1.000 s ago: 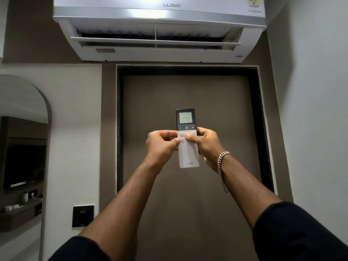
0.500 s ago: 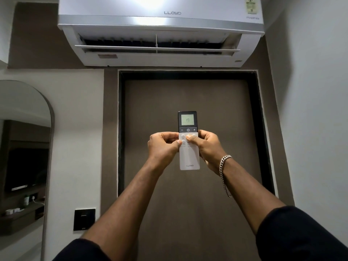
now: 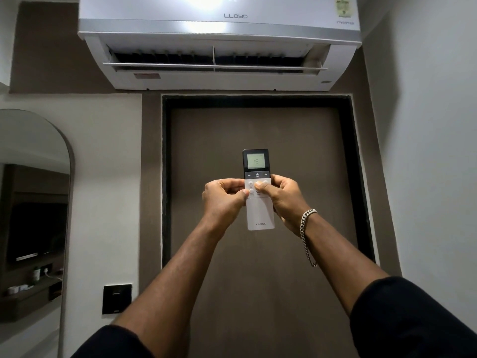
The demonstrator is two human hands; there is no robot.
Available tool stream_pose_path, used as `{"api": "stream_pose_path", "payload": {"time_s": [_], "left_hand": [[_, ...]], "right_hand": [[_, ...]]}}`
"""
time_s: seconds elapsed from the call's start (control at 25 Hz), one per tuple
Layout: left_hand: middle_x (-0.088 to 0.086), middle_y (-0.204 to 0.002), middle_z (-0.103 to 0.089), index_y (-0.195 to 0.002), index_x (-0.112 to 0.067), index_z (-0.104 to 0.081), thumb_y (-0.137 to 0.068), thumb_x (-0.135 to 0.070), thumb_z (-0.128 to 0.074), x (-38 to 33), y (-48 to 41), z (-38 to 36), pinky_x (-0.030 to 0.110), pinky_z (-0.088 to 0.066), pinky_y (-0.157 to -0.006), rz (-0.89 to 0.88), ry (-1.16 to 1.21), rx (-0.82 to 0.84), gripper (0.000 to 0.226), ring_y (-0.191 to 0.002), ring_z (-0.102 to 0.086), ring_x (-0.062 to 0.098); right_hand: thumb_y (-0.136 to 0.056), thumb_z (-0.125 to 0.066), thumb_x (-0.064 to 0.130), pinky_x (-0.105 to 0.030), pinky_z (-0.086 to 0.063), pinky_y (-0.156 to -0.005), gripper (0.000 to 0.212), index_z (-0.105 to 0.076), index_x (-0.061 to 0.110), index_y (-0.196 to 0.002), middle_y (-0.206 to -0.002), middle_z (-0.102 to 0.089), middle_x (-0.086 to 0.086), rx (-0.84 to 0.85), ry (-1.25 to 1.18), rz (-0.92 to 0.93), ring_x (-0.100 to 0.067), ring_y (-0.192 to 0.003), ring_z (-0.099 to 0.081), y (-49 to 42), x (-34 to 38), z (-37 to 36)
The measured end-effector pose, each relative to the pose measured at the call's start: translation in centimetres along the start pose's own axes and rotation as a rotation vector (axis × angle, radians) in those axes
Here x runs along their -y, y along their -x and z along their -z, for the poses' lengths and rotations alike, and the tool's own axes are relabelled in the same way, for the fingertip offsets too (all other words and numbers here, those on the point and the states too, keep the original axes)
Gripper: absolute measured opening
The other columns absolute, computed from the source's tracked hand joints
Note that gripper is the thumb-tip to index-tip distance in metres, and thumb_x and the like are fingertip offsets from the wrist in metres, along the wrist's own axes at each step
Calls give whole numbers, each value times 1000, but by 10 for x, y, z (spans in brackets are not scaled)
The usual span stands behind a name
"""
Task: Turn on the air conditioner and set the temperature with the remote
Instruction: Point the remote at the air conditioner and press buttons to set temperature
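I hold a slim white remote (image 3: 260, 215) upright in front of me, its black top carrying a lit screen that reads 19. My left hand (image 3: 223, 200) grips its left edge, thumb resting on the white buttons. My right hand (image 3: 282, 197), with a silver chain bracelet at the wrist, grips the right edge, thumb on the buttons below the power key. Above, the white Lloyd air conditioner (image 3: 219, 24) is mounted on the wall, its louvre flap swung open.
A brown door (image 3: 258, 130) in a dark frame stands straight ahead behind the remote. An arched mirror (image 3: 33, 202) hangs on the left wall, with a black switch plate (image 3: 117, 298) beside it. A plain white wall (image 3: 426, 151) runs along the right.
The remote's screen went from 24 to 19 a second ago and stays at 19. My view tilted up slightly, so the air conditioner sits lower in frame; both hands keep their grip.
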State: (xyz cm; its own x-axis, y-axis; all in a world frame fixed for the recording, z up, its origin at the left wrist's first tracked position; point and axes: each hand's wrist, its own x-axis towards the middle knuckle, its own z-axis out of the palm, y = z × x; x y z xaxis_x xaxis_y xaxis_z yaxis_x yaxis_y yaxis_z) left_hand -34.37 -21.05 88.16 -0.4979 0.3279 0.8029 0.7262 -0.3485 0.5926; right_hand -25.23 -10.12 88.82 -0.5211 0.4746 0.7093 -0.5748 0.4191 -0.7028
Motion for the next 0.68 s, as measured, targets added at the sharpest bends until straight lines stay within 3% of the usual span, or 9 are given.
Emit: {"api": "stream_pose_path", "payload": {"time_s": [0.2,0.4,0.52,0.68], "left_hand": [[11,-100,-76,-98,-8,-73,-80,-13,-74,-1,0,-2,35,-63,-74,26,28,-17,19,-88,-74,19],[10,-97,-76,-99,-7,-73,-80,-12,-74,1,1,-6,35,-63,-74,48,38,-31,20,-87,-75,19],[10,-97,-76,-100,-7,-73,-81,-13,-73,2,2,-10,35,-63,-75,48,36,-28,20,-89,-74,20],[10,-98,-76,-100,-6,-73,-81,-13,-72,2,5,-12,40,-63,-77,33,37,-15,20,-90,-74,21]], "right_hand": [[-90,-57,10,-39,-57,-76,19,-64,4,-106,-98,-70,-14,-37,-27,-33,-26,-83,-67,-2,-4,-4],[-89,-58,17,-28,-56,-57,10,-65,12,-86,-79,-70,-6,-108,-53,-50,-17,-64,-65,-2,-4,-8],[-85,-66,24,-25,-56,-54,7,-63,18,-81,-76,-70,-3,-157,-7,-1,-16,-64,-67,-3,-7,-11],[-78,-70,31,-41,-59,-69,20,-65,15,-89,-84,-73,-8,-205,16,9,-25,-73,-70,-5,-12,-12]]}}
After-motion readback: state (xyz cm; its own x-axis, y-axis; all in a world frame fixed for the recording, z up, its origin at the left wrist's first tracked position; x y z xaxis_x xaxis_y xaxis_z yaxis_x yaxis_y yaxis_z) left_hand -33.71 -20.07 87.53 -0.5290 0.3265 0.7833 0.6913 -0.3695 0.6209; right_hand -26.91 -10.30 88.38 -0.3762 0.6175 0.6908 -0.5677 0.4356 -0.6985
